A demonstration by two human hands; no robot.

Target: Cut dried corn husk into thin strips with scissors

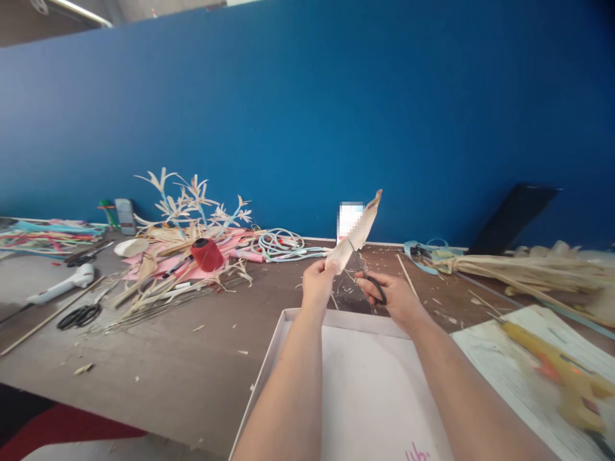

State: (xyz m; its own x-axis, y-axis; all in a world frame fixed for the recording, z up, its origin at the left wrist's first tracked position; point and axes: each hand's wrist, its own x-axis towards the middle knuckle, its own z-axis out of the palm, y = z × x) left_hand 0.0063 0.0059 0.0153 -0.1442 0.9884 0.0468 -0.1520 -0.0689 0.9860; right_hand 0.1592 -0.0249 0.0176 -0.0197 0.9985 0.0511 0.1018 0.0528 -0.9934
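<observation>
**Cream papery strip meets black-handled scissors**

The strip (366,226), raised toward the brown table's (202,378) far edge, is pinched in the left hand (318,282); the right hand (391,293) grips the scissors (376,289), blades at the strip. A shallow white rectangular box (369,384) lies toward the near edge.

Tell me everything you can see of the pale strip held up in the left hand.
The pale strip looks like dried husk: cream, thin and papery, browner at its narrow tip, with an uneven lower-right edge. It slants up and to the right above the table. The left hand pinches its lower end. A blade of the scissors in the right hand overlaps it near mid-length; any cut there is too small to make out.
</observation>
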